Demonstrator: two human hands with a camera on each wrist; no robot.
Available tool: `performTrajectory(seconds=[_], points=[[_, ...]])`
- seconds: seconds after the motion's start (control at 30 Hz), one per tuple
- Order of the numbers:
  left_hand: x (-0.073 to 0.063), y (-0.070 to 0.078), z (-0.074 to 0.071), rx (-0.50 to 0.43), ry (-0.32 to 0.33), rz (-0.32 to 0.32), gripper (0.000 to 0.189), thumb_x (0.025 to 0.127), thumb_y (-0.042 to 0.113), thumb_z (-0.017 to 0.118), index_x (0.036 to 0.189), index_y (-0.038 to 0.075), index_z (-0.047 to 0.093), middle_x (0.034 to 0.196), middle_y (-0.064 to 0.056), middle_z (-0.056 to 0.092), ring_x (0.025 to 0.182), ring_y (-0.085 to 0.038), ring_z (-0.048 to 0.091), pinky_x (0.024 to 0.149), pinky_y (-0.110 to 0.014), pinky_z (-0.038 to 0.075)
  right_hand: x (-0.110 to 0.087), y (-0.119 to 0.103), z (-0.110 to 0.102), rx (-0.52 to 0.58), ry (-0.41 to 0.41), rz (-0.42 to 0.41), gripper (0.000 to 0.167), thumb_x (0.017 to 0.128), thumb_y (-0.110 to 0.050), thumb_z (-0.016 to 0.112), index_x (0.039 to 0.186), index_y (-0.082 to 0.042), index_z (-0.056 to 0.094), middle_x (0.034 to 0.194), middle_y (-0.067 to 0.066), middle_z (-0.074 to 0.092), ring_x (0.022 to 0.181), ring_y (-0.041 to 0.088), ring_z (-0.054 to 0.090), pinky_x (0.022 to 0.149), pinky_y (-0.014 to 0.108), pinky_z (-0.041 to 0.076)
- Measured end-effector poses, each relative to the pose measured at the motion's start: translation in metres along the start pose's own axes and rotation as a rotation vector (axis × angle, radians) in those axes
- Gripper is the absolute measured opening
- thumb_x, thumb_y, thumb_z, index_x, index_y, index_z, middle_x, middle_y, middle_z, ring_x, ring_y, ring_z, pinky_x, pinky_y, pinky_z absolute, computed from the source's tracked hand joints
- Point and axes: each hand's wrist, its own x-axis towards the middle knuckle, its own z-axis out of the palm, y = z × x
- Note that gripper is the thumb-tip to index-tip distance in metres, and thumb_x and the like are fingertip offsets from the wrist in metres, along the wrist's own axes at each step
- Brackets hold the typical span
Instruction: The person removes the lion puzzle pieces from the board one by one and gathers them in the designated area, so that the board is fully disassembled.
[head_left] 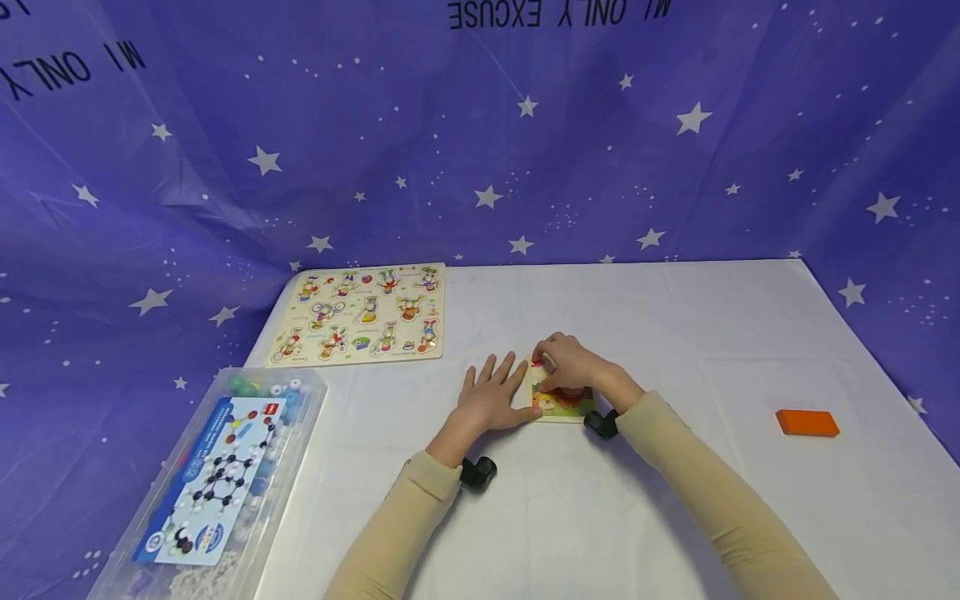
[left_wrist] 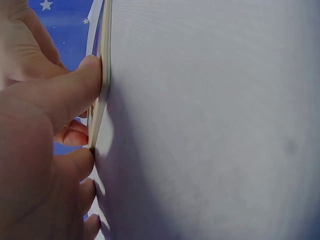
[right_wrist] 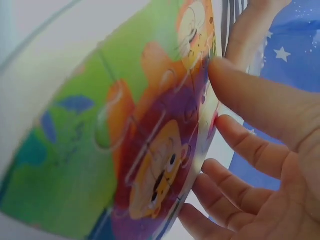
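A small wooden jigsaw puzzle (head_left: 564,408) lies on the white table, its picture showing lions on green; the right wrist view shows a lion's face (right_wrist: 162,175) with a dark red mane. My left hand (head_left: 489,404) rests along its left side with fingers spread, the thumb over the near left corner. My right hand (head_left: 573,367) reaches over the far part of the puzzle, thumb and fingertips touching it near a pink patch. No loose piece shows plainly between those fingers. In the left wrist view the left thumb (left_wrist: 82,80) touches the board's edge.
A larger wooden puzzle board (head_left: 360,317) with figures lies at the back left. On the left stands a clear plastic box (head_left: 300,442) of molecule-model parts with a blue-and-white card. An orange block (head_left: 807,422) sits at the right. A purple star-printed curtain hangs behind the table.
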Motion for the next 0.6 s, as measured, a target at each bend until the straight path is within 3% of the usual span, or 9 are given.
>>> performTrajectory(seconds=[0.33,0.6], points=[[-0.0002,0.0003,-0.0008,-0.008,0.002,-0.003,0.083,0.081,0.067,0.043,0.147,0.024,0.014,0.151,0.000,0.004,0.137,-0.027,0.001,0.105,-0.052,0.005,0.0019,0.0015,0.0035,0.041,0.043,0.017,0.034,0.076,-0.014,0.073,0.106,-0.005,0.058,0.111,0.017,0.048,0.104,0.035,0.042,0.088,0.047,0.037],[0.0008,-0.0006,0.0004,-0.007,0.005,-0.001,0.084,0.081,0.068,0.043,0.147,0.024,0.014,0.151,0.000,0.004,0.137,-0.027,0.000,0.105,-0.052,0.004,0.0024,0.0037,0.0072,0.012,0.089,-0.028,0.028,0.079,-0.011,0.070,0.103,-0.003,0.058,0.104,0.013,0.050,0.097,0.033,0.044,0.085,0.045,0.037]])
